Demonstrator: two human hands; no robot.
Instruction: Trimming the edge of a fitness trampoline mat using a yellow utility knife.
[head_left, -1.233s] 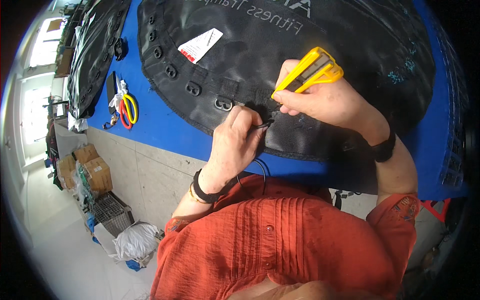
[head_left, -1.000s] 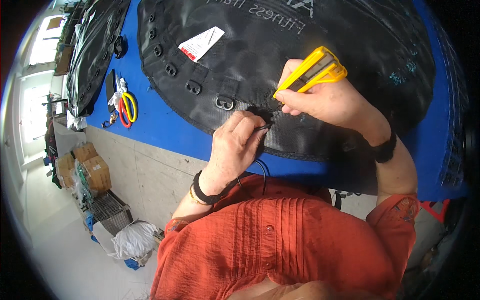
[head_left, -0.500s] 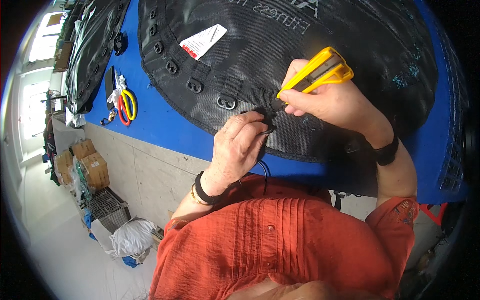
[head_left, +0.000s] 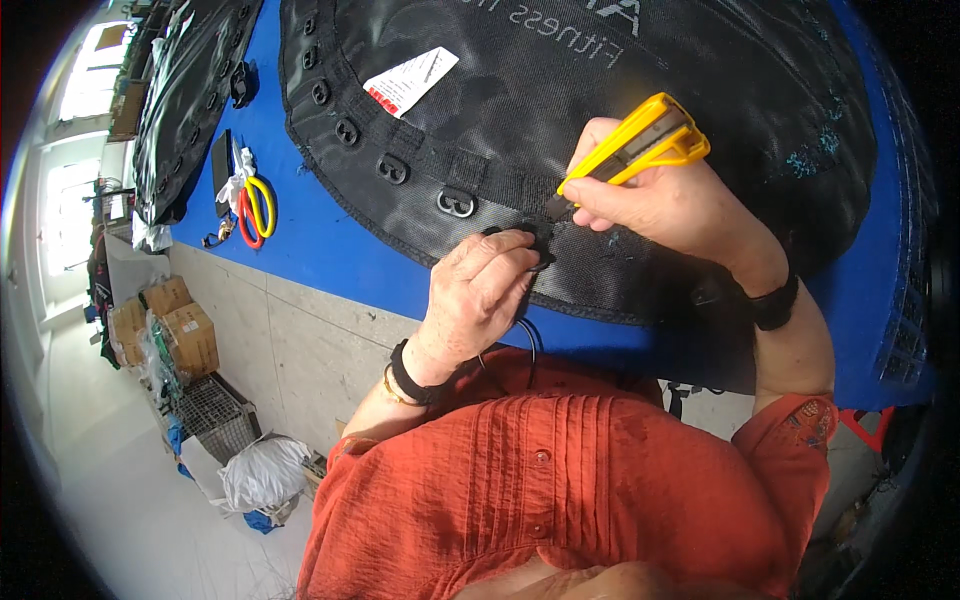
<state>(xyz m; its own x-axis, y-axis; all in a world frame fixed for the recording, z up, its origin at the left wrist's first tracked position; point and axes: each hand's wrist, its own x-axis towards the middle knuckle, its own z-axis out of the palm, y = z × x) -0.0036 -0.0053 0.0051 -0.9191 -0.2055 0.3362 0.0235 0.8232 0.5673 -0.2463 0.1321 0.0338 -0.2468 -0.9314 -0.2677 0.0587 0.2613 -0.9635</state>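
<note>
A round black mesh mat (head_left: 700,70) with a webbing band and a row of black plastic rings (head_left: 457,203) lies on the blue table. In my right hand (head_left: 665,205) is a yellow utility knife (head_left: 640,140), its blade tip pointing down at the webbing near the mat's front edge. Just left of the blade, my left hand (head_left: 480,290) is closed, fingers pinching a black plastic ring (head_left: 541,246) on the band. The fingers partly cover that ring. A white label (head_left: 412,82) is attached to the mat further left.
Red-and-yellow-handled scissors (head_left: 254,212) lie on the blue tabletop (head_left: 290,225) to the left. Another black mat (head_left: 185,110) sits beyond them. Cardboard boxes (head_left: 190,335), a wire crate (head_left: 215,415) and a white bag (head_left: 265,475) stand on the floor at left.
The mat has shifted very slightly to the right. My left hand has moved a little with it, its fingers more over the ring; the knife stays almost in place.
</note>
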